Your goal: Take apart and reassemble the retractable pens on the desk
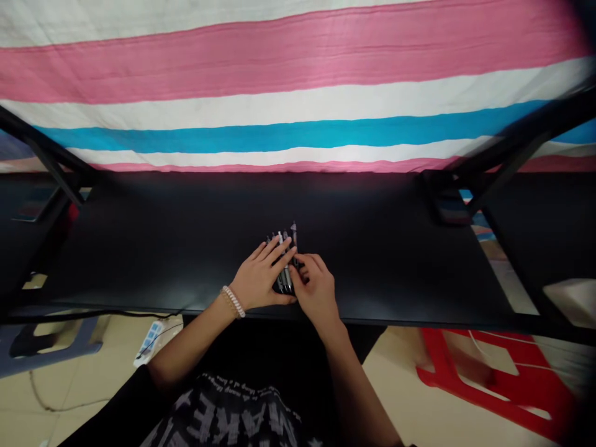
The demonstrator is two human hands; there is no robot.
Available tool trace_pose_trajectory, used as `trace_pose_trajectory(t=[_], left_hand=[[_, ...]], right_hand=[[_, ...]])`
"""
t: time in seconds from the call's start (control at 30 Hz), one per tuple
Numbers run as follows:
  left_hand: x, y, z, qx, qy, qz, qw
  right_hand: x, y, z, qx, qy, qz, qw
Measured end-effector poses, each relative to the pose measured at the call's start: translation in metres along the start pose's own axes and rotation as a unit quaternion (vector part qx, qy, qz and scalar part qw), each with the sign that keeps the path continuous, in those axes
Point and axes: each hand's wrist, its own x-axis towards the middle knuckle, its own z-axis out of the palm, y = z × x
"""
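While resting at lower centre of the frame on the black matte tabletop (372, 261): left hand (261, 279), fingers spread flat over the bundle of dark slim pens (285, 248); right hand (316, 288) pinching one pen's lower end.

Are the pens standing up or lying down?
Lying down. The pens rest flat, side by side on the black table, tips pointing away, with the left hand and right hand on them.

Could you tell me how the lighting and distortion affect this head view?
Head view: the striped cloth is bright, the black table very dark, so the pens under the left hand and right hand show faintly; edges bow and blur.
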Motion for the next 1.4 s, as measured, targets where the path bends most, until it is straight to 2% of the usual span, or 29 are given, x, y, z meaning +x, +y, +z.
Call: trace_pose_trajectory(t=[0.13, 0.3, 0.43, 0.77, 1.03, 1.27, 1.4], left_hand=[[-0.009, -0.009, -0.006, 0.012, -0.006, 0.009, 1.0], [-0.028, -0.038, -0.018, 0.021, -0.023, 0.008, 0.999], [-0.031, -0.053, -0.023, 0.015, -0.024, 0.017, 0.999], [-0.023, -0.053, -0.022, 0.019, -0.01, 0.042, 0.999], [-0.018, -0.054, -0.023, -0.002, -0.001, 0.045, 0.999], [-0.02, -0.055, -0.023, -0.029, 0.01, 0.071, 0.997], [-0.02, -0.054, -0.022, -0.024, 0.002, 0.061, 0.998]], right_hand=[[-0.005, -0.009, 0.014, 0.033, -0.022, 0.006, 0.999], [-0.003, -0.024, 0.039, 0.065, -0.041, 0.015, 0.997], [0.002, -0.031, 0.052, 0.064, -0.04, 0.017, 0.997], [0.006, -0.031, 0.04, 0.061, -0.059, 0.012, 0.996], [-0.007, -0.019, 0.036, 0.077, 0.018, 0.058, 0.995], [-0.021, -0.013, 0.029, 0.092, 0.022, 0.077, 0.993], [-0.021, -0.014, 0.028, 0.087, 0.03, 0.07, 0.993]])
